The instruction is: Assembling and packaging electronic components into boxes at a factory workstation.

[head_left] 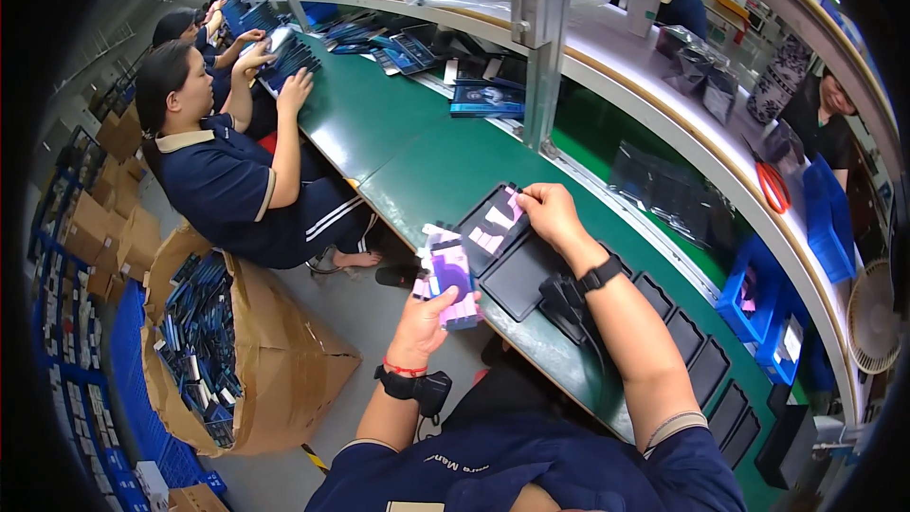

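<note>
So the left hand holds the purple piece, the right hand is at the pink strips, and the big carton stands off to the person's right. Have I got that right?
Not quite: the head view shows the big carton off to the left, not the right. The left hand does hold the purple piece, and the right hand is at the pink strips.

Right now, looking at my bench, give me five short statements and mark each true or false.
1. The left hand holds a flat pink-and-purple piece. True.
2. The right hand hangs below the table edge. False: it is at the pink-and-white strips.
3. A red bracelet circles the left wrist. True.
4. The orange-handled scissors lie on the green table. False: they lie on the white shelf.
5. A large open carton stands to the person's left. True.
</note>
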### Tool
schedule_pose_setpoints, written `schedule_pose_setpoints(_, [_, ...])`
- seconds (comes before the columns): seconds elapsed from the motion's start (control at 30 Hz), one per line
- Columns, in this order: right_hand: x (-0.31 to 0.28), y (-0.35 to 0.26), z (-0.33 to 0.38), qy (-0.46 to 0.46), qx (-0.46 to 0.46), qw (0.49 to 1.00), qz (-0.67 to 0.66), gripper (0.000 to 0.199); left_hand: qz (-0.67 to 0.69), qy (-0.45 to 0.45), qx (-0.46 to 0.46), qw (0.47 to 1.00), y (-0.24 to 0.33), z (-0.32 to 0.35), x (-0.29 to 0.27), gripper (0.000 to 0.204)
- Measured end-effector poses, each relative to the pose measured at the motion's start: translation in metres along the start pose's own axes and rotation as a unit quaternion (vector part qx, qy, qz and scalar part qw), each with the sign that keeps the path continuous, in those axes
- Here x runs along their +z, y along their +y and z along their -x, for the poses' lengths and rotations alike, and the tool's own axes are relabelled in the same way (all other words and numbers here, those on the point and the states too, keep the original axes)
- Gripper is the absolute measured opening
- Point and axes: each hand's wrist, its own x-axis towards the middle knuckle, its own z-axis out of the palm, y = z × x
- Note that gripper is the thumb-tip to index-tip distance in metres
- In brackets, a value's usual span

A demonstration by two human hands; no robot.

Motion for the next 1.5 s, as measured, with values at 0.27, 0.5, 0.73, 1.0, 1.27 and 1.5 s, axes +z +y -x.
schedule_pose_setpoints(0.27, [0.009,-0.028,0.039,-0.065,-0.088,0.989,0.097,0.035,-0.069,0.044,0.057,0.995,-0.003,-0.003,0.000,0.041])
schedule_pose_setpoints(0.5, [-0.008,-0.001,0.052,-0.134,0.090,0.980,-0.120,0.020,0.003,-0.016,0.033,0.999,-0.016,-0.022,0.021,0.035])
schedule_pose_setpoints(0.73, [-0.027,0.003,0.079,0.080,-0.006,0.920,0.385,0.045,-0.144,0.034,0.058,0.987,-0.008,-0.017,0.016,0.033])
schedule_pose_setpoints(1.0, [-0.042,0.022,0.108,-0.023,0.032,0.995,-0.093,0.018,-0.103,-0.061,0.054,0.991,-0.048,-0.019,0.057,0.028])
schedule_pose_setpoints(1.27, [-0.073,0.022,0.137,0.161,-0.005,0.953,0.258,0.049,-0.137,-0.044,0.058,0.988,-0.052,-0.019,0.069,0.029])
schedule_pose_setpoints(1.5, [-0.087,0.049,0.167,0.084,0.061,0.984,-0.143,0.017,-0.091,-0.133,0.006,0.987,-0.094,-0.014,0.113,0.028])
